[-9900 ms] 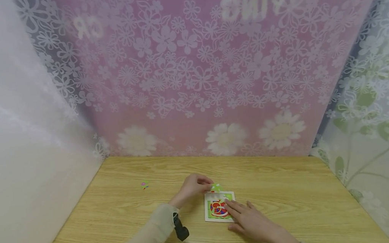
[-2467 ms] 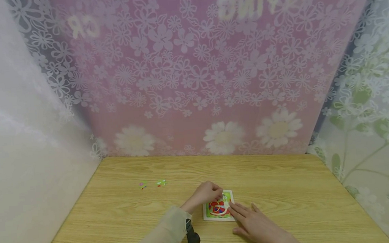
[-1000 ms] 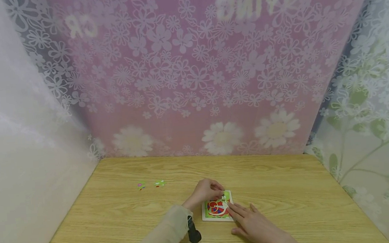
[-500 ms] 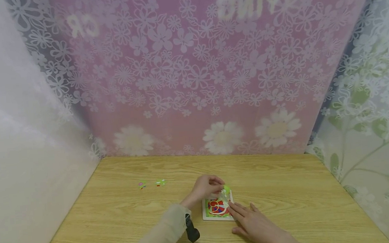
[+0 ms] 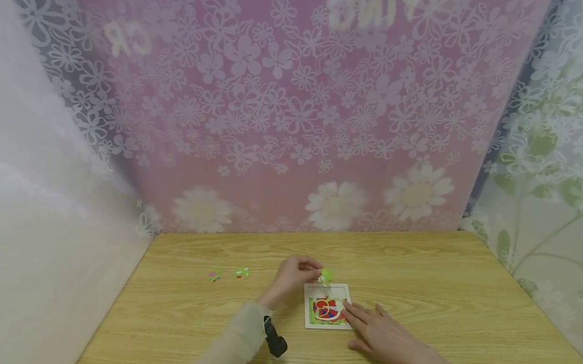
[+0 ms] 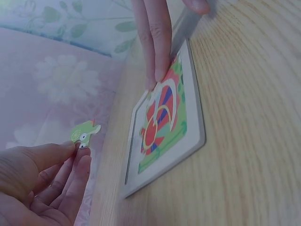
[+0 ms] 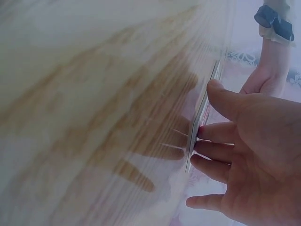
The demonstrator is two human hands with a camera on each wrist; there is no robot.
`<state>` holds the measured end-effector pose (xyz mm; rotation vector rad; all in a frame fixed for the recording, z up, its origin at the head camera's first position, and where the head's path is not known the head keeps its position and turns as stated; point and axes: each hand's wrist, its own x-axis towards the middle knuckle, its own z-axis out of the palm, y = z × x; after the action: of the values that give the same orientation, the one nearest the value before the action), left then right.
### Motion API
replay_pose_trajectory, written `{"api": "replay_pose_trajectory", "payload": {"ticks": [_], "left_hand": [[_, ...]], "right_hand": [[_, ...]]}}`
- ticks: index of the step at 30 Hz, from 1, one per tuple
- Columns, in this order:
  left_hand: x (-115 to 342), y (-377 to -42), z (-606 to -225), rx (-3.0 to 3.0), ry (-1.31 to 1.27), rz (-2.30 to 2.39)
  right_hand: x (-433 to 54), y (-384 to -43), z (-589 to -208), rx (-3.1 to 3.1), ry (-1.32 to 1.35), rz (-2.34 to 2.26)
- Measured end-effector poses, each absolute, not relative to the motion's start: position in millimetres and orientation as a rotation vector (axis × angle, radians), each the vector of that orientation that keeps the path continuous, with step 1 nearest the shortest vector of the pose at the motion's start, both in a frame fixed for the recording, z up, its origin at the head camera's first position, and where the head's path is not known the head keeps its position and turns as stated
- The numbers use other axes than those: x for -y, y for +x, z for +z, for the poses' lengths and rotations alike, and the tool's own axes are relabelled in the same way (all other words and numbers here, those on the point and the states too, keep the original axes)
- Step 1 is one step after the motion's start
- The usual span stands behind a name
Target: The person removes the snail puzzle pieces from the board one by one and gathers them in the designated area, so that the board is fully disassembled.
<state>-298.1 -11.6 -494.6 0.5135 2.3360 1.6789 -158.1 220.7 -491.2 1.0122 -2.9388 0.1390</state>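
My left hand [image 5: 290, 276] pinches a green jigsaw piece [image 6: 85, 133] between thumb and fingertips, just beyond the far edge of a white-framed puzzle board [image 5: 308, 313]. Printed eyes and a knob show on the piece in the left wrist view. Red, blue and green pieces [image 6: 164, 106] fill the board's near part, while its far strip is bare white. Straight fingers of my right hand [image 5: 386, 334] rest on the board's right side. In the right wrist view the board [image 7: 194, 129] is seen edge-on, with that hand's fingertips against it.
Two small loose puzzle pieces lie on the wooden table [image 5: 179, 328] at the back left: one with a pink spot [image 5: 214, 276], one green and white [image 5: 242, 273]. A pink flowered curtain [image 5: 286, 119] hangs behind the table, with pale walls at both sides.
My left hand has lifted the piece with eyes out of the board and carried it back and left. Earlier, another green piece was put down at the back left. The right hand stays put.
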Motion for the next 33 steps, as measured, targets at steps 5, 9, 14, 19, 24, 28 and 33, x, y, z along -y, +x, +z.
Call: {"api": "replay_pose_trajectory", "payload": {"ticks": [5,9,14,19,24,28,33], "left_hand": [[20,-300,-493,-2.33,0.494,1.712],[29,-303,-493,-2.337,0.492,1.725],[41,-306,-492,-2.37,0.518,1.705],[55,-311,-491,-2.411,0.496,1.69],[71,-321,-494,-2.478,0.39,1.691],[84,-329,-498,-2.533,0.345,1.696],[97,-334,-500,-2.567,0.324,1.7]], "right_hand": [[-221,-158,-492,2.898,1.025,0.122],[-222,-157,-492,2.885,1.025,0.121],[-222,-157,-491,2.916,1.014,0.134],[-222,-158,-492,2.919,1.015,0.132],[-222,-157,-492,2.897,1.032,0.156],[-222,-157,-492,2.895,1.038,0.168],[-222,-158,-493,2.923,1.022,0.169]]}}
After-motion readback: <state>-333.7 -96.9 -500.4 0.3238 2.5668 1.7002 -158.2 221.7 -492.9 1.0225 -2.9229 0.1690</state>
